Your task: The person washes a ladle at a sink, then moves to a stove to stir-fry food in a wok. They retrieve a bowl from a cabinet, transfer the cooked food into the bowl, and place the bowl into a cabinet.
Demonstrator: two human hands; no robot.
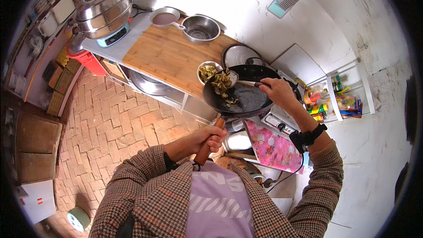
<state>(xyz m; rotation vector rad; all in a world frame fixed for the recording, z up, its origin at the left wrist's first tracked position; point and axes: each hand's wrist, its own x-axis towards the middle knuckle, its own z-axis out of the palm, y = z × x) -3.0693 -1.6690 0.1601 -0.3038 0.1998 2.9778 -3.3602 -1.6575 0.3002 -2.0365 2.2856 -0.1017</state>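
My left hand [211, 139] grips the wooden handle [205, 150] of a black wok [254, 100], which is held beside the wooden board. In my right hand [276, 91] is a dark-handled metal ladle or spatula [244, 82]; its head reaches into the left side of the wok. Cooked food in greenish-brown pieces [222, 84] is heaped at that head, close to the wok's rim. A few smaller bits lie on the wok's floor. Just beyond the rim, a white bowl [199, 72] holds more of the same food. The wok hides part of the bowl's near side.
On the wooden board [158, 53] are a steel basin [201, 28] and a long-handled pan [165, 18]. A pot lid [241, 56] leans behind the wok. A steel steamer [104, 10] stands at the counter's far left. Bottles and packets fill a white shelf [335, 86] at right.
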